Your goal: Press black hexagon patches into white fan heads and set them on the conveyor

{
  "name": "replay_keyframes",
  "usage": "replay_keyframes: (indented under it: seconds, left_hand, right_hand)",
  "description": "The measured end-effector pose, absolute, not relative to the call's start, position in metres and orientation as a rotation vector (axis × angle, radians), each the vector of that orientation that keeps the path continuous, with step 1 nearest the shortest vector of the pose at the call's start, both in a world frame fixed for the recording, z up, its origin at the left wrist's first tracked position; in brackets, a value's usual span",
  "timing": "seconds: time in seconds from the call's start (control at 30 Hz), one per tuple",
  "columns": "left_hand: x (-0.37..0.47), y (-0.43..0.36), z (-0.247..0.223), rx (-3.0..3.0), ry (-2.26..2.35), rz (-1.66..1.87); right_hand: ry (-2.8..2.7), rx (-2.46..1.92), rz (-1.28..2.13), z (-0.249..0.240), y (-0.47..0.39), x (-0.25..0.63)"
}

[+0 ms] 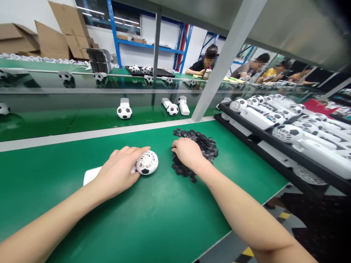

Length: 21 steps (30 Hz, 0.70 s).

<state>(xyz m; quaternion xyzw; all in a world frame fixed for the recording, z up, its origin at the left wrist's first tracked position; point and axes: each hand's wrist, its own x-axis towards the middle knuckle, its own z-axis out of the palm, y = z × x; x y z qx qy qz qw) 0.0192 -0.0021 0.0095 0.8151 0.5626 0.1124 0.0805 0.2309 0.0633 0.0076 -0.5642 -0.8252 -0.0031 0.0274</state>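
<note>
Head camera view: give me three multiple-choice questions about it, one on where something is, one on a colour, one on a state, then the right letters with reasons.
1. Where is the pile of small dark parts?
A. under the right hand
B. under the left hand
C. on the black tray

2. What colour is the work surface?
A. grey
B. green
C. red

3. How does the football-patterned fan lie?
A. upright, untouched
B. hanging
C. flat on the surface, left hand on it

Answers: 1 A, the right hand rests on the pile. 2 B, the mat is green. 3 C, the left hand covers its handle.
</note>
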Motion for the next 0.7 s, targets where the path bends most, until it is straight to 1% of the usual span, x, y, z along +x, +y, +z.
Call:
replay_keyframes:
  seconds: [0.2, 0.27, 0.37, 0.43, 0.53, 0.7]
  left_hand:
    - [0.014, -0.002, 0.011, 2.497, 1.660, 0.331]
    - [0.013, -0.001, 0.010, 2.445, 1.629, 0.342]
    - [0.013, -0.001, 0.010, 2.382, 1.618, 0.344]
    - [0.015, -0.003, 0.012, 2.373, 1.622, 0.359]
    - [0.017, -0.004, 0.014, 2.369, 1.620, 0.375]
    - [0.024, -0.005, 0.014, 2.359, 1.685, 0.427]
  right_hand:
    - [-2.542, -1.641, -0.030, 0.006, 0.061, 0.225]
    - [-2.495, -1.492, 0.147, 0.008, 0.060, 0.226]
    - [-2.394, -1.094, 0.557, 0.015, 0.052, 0.225]
    - [-2.353, -0.912, 0.741, 0.020, 0.045, 0.224]
    - [-2.307, -0.832, 0.888, 0.024, 0.038, 0.222]
    - [-2.306, -0.786, 0.980, 0.021, 0.036, 0.219]
